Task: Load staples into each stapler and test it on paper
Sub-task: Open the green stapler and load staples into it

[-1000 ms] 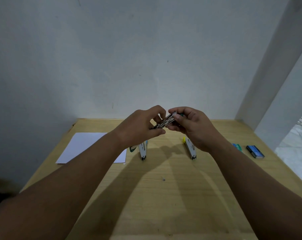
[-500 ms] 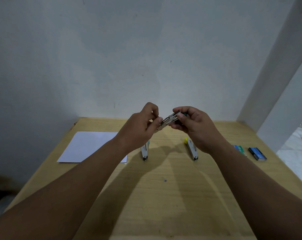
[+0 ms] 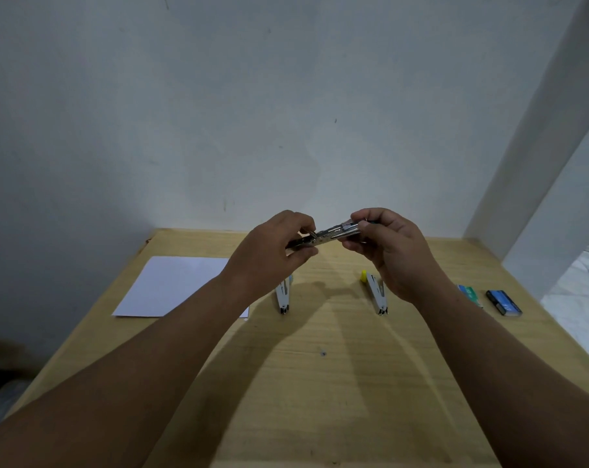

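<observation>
Both hands hold one small metal stapler (image 3: 331, 233) in the air above the wooden table (image 3: 320, 383). My left hand (image 3: 272, 255) pinches its left end between thumb and fingers. My right hand (image 3: 391, 251) grips its right end. Two more staplers lie on the table: a white one (image 3: 283, 295) below my left hand and one with a yellow end (image 3: 375, 292) partly behind my right hand. A white sheet of paper (image 3: 175, 285) lies at the left. A green staple box (image 3: 469, 293) and a blue staple box (image 3: 504, 302) lie at the right.
A pale wall (image 3: 252, 113) stands right behind the table. A white post (image 3: 536, 163) rises at the table's right rear corner. Beyond the right edge is marbled floor (image 3: 580, 298).
My left hand's fingers have shifted on the stapler's left end, now pinching it lower. The stapler stays raised between both hands. The camera has tilted slightly.
</observation>
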